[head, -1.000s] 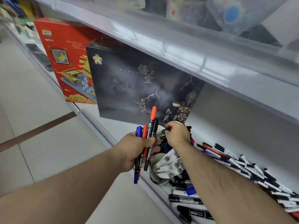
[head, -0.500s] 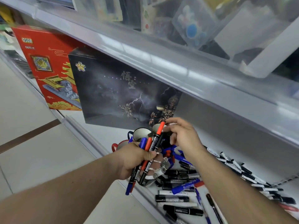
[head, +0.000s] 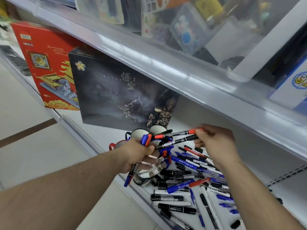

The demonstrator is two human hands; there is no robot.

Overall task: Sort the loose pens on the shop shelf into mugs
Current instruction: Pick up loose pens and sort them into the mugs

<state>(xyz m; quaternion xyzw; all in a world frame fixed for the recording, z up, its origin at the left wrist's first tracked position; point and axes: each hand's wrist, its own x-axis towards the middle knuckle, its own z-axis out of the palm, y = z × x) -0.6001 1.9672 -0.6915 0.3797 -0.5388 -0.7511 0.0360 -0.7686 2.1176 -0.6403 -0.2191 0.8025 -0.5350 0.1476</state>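
Note:
My left hand (head: 137, 153) grips a bunch of pens (head: 146, 139) with blue and red caps, held over the mugs. My right hand (head: 216, 143) pinches the far ends of two of those pens, a red-capped pen (head: 176, 134) and a black-capped pen (head: 179, 141), which lie almost level between the hands. Two white mugs (head: 138, 133) stand just behind my left hand, and a red-handled mug (head: 116, 145) is partly hidden by my wrist. A mug on its side (head: 142, 177) holds thick white markers below my left hand. Several loose pens (head: 191, 165) cover the shelf (head: 249, 165).
A black game box (head: 116, 90) and a red brick-set box (head: 48, 67) stand on the shelf behind the mugs. The upper shelf edge (head: 166, 63) overhangs close above my hands. The shop floor (head: 33, 146) lies to the left, below the shelf rail.
My right hand moved right and took hold of two pens from the bunch, swinging them from upright to nearly level. The view tilted down, showing more of the loose pens.

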